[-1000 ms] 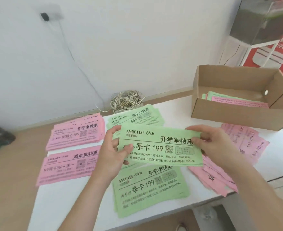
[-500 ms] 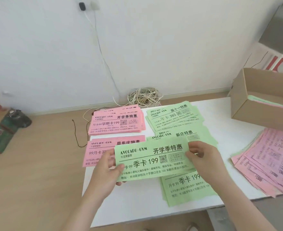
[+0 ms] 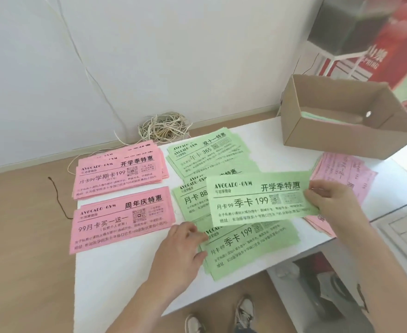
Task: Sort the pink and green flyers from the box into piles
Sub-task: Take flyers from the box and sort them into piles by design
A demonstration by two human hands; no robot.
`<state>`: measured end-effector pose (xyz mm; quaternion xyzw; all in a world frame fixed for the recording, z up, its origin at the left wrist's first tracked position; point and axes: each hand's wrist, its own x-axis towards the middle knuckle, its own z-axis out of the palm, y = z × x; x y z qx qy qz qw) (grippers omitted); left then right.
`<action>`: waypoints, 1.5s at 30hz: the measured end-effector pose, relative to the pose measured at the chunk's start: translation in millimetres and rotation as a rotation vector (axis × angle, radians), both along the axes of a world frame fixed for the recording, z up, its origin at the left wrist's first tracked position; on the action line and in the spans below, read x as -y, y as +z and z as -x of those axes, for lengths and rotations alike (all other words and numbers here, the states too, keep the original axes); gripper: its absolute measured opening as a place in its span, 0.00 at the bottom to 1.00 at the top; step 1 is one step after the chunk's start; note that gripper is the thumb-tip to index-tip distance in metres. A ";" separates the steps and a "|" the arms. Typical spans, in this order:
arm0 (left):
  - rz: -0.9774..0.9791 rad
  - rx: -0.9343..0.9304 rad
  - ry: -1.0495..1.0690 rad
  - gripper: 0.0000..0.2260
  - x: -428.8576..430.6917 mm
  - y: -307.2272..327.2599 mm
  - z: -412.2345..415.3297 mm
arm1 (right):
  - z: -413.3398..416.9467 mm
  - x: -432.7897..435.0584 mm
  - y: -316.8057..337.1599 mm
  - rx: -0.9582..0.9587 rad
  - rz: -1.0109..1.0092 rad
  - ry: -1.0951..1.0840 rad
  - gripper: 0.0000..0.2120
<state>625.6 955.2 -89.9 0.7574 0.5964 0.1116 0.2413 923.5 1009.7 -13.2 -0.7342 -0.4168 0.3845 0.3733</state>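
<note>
My right hand (image 3: 334, 200) pinches the right end of a green flyer (image 3: 260, 200) held just above the white table (image 3: 116, 284). My left hand (image 3: 181, 251) has let go of it and touches the left edge of the near green pile (image 3: 250, 248), fingers loosely spread. Two more green piles lie behind, one in the middle (image 3: 193, 200) and one at the back (image 3: 209, 152). Two pink piles sit to the left, a far pile (image 3: 118, 171) and a near pile (image 3: 121, 219). The cardboard box (image 3: 341, 138) stands at the back right with flyers inside.
An unsorted pink heap (image 3: 344, 174) lies right of my right hand, under the box's front. A coil of pale cord (image 3: 164, 128) sits against the wall. A thin dark cord (image 3: 58, 198) lies on the wooden floor at left. My shoes (image 3: 221, 318) show below the table edge.
My left hand released the green flyer and dropped to the near green pile. My right hand alone carries the flyer, now further right. The camera turned back toward the box.
</note>
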 end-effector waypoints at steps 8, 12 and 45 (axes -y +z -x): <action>-0.005 0.135 0.103 0.12 3.5 -7.6 -2.0 | 4.1 9.5 -31.4 0.419 0.073 0.274 0.09; -0.152 0.190 0.196 0.12 3.6 -4.8 -7.6 | 5.0 11.3 -50.1 0.538 0.076 0.337 0.10; -0.030 -0.407 -0.540 0.44 -106.4 3.6 -302.7 | -158.2 9.4 -36.4 0.522 0.222 0.285 0.23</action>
